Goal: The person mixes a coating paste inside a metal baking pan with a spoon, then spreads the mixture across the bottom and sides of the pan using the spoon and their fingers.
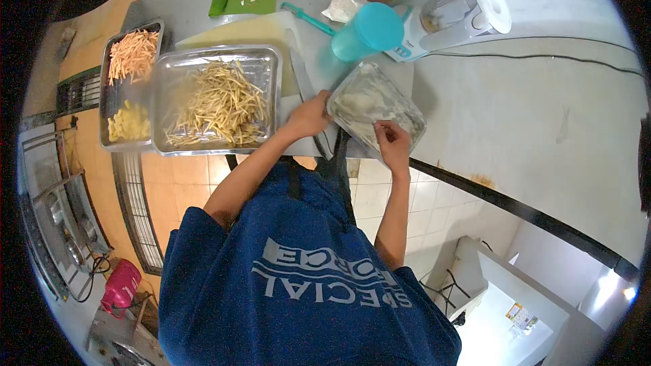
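One tray point(407, 97) with pale powdery stuff point(366, 103) sits near the front edge of the table point(522, 108). The left hand point(310, 116) pinches its side. The right hand point(393, 141) dips in, fingers curled; I can't tell if they pinch anything. Behind stands a blue-green jug point(373, 30). Leftward, thin yellow sticks point(227, 105) lie in a bigger pan point(178, 80).

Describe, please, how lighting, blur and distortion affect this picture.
Head view: wide-angle bending with black rounded corners; head view: bright glare at far lower right, and highlights on the middle rectangular silver metal tray; head view: the bare right hand shows no obvious motion blur.
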`<state>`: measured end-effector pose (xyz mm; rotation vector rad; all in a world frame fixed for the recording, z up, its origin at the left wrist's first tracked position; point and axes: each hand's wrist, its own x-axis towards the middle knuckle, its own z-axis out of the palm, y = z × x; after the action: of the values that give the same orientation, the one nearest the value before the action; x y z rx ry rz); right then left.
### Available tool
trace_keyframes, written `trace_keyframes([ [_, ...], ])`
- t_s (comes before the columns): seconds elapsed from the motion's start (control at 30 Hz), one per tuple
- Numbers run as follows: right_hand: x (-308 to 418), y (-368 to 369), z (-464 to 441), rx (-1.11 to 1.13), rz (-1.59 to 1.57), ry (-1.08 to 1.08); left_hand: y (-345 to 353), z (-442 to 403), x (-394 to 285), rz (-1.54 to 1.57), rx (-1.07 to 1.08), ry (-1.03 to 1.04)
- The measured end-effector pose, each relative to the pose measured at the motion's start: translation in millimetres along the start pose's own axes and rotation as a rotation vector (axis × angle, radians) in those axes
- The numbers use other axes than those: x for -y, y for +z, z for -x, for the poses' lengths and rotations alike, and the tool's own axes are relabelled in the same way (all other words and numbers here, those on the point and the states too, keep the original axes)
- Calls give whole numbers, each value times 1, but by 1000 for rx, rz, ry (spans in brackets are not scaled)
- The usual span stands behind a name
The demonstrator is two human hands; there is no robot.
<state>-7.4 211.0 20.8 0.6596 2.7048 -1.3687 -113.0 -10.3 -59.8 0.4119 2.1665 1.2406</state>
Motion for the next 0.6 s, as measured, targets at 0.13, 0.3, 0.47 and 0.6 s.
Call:
trace_keyframes([
  [0.13,46,-39,19,-130,83,-119,-2,1,4,42,-16,97],
  [0.3,98,-79,41,-312,113,-305,1,-1,1,23,-32,66],
  [0.47,116,-101,59,-554,126,-424,0,1,2,50,-49,99],
  [0.6,128,-115,73,-716,193,-533,-2,1,4,35,-20,86],
])
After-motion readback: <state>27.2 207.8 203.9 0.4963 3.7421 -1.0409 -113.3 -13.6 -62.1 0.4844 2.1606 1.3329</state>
